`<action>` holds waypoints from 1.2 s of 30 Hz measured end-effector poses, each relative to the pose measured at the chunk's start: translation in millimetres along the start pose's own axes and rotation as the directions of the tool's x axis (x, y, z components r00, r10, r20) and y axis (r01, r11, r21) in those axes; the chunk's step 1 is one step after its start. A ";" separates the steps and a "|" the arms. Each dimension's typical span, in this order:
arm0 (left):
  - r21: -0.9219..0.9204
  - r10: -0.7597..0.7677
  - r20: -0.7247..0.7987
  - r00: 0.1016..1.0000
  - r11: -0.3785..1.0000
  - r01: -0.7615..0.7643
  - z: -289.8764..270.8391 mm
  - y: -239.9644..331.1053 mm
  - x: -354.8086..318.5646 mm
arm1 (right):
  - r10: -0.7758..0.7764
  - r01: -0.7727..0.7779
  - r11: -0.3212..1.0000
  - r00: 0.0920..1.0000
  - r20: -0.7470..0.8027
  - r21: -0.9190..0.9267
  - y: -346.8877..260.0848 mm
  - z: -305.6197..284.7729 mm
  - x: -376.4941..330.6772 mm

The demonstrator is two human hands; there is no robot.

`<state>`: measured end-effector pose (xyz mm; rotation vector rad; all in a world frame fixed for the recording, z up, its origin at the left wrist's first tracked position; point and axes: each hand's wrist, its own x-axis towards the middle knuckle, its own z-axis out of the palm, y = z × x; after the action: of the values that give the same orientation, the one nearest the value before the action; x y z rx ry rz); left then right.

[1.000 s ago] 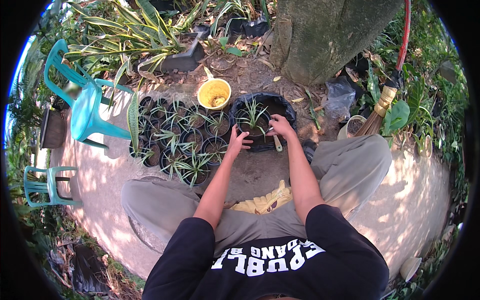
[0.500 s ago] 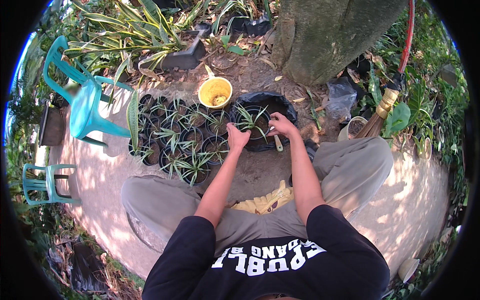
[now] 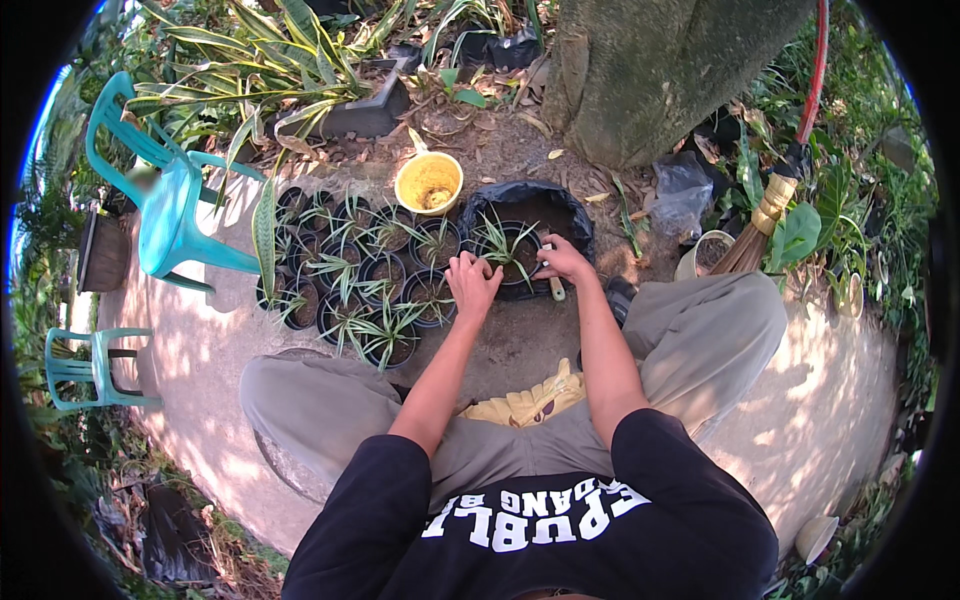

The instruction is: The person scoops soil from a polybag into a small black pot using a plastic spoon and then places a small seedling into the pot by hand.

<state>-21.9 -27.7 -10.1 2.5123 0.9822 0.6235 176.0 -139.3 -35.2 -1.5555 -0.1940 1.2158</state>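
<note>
Between my hands is a small black plant pot (image 3: 520,276) with a green-and-white striped seedling (image 3: 500,243) in it. It sits at the near left part of a black plastic bag of soil (image 3: 575,215). My left hand (image 3: 473,284) has its fingers curled at the pot's near left rim. On the opposite side my right hand (image 3: 565,260) pinches the right rim. A trowel (image 3: 557,289) lies just under my right hand, its pale handle pointing toward me.
To the left stand several black pots of similar seedlings (image 3: 382,285). A yellow dipper (image 3: 428,184) is beyond them. Yellow gloves (image 3: 530,402) lie by my lap. A tree trunk (image 3: 660,80), a broom (image 3: 765,220) and green plastic chairs (image 3: 172,215) surround the spot.
My left hand has shifted down and its fingers have curled in at the pot's near rim. My right hand has dropped slightly along the right rim, off the leaves.
</note>
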 end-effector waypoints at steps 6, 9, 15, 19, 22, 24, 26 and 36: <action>0.225 0.090 0.229 0.969 0.964 -0.143 4.1 -5.4 1.0 | 0.041 -0.041 0.999 0.999 0.018 0.013 14.4 11.3 -7.1; 0.355 0.124 0.311 0.942 0.905 -0.236 18.8 -10.1 -2.9 | 0.028 -0.027 0.998 0.999 0.038 -0.050 24.9 12.8 -4.1; 0.323 0.104 0.434 0.895 0.910 -0.262 39.7 -4.6 0.0 | 0.027 -0.027 0.999 1.000 0.012 -0.038 49.4 7.0 8.4; 0.238 0.098 0.416 0.904 0.948 -0.212 49.8 -5.9 5.5 | 0.039 -0.039 0.999 0.999 0.016 0.011 55.0 7.8 8.8; 0.162 0.110 0.342 0.933 0.971 -0.174 59.9 -9.6 10.6 | 0.033 -0.033 0.999 0.999 0.010 0.021 55.4 10.5 6.8; 0.122 0.158 0.309 0.938 0.971 -0.204 65.9 -9.3 12.3 | 0.027 -0.027 0.999 1.000 -0.004 -0.022 56.2 9.9 5.9; 0.074 0.197 0.269 0.943 0.972 -0.224 71.7 -9.7 15.1 | 0.019 -0.018 0.999 1.000 0.004 -0.037 56.3 9.3 6.5; -0.177 0.231 0.154 0.961 0.963 -0.203 77.9 -22.5 17.4 | 0.087 -0.094 0.984 0.995 -0.051 -0.153 36.3 13.0 -3.8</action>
<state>18.2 -13.7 -81.3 2.4995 0.5749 0.5124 147.9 -147.7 -60.4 -1.7415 -0.1951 1.2599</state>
